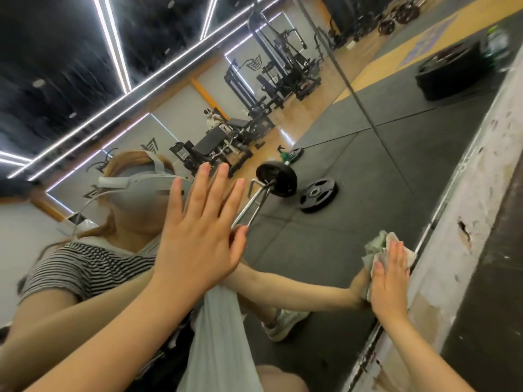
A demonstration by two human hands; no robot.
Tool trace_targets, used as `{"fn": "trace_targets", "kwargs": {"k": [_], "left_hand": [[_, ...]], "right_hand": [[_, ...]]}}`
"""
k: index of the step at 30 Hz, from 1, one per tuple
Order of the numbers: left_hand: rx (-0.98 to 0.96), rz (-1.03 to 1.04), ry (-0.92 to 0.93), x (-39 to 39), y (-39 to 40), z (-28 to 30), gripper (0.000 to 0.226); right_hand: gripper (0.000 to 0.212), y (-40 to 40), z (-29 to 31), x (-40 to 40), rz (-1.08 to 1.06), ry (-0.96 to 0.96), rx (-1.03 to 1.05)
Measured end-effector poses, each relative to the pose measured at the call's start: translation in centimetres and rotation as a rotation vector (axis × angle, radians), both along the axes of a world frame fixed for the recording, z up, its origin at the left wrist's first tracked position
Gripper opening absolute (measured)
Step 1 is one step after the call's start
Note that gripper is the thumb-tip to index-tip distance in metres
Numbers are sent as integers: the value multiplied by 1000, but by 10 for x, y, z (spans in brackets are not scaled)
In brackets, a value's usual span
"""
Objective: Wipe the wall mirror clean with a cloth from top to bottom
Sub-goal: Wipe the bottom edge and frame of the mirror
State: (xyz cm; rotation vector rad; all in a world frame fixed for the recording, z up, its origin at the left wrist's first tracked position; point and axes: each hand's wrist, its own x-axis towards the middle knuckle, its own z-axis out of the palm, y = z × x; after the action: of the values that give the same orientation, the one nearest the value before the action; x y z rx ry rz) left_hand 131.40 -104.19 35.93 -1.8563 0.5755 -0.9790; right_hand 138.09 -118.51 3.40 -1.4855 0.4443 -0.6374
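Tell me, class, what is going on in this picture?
A person is cleaning a gym wall mirror. The right hand presses a crumpled cloth flat against the glass near the mirror's lower edge. The left hand, fingers spread, is braced flat on the mirror. Reflected: a barbell and weight plates.

glossy glass mirror (353,165), crumpled soft cloth (376,250)

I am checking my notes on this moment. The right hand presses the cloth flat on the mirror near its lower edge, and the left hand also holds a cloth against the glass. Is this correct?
One detail is wrong. In the head view the left hand holds no cloth: it lies bare and open against the mirror. The right hand does press the cloth flat near the lower edge.
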Motion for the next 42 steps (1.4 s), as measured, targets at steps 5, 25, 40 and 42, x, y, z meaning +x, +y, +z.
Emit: {"fn": "trace_targets", "kwargs": {"k": [5,25,40,42], "left_hand": [[0,7,-2,-1,-1,0,69],[0,-10,1,0,-1,1,71],[-15,-1,-26,0,-1,0,77],[-14,14,-23,0,-1,0,77]], "right_hand": [[64,0,8,9,-97,92,162],[59,-10,249,19,8,-267,-313],[59,-36,262,41,41,-396,-614],[61,-49,237,46,5,-320,-536]]}}
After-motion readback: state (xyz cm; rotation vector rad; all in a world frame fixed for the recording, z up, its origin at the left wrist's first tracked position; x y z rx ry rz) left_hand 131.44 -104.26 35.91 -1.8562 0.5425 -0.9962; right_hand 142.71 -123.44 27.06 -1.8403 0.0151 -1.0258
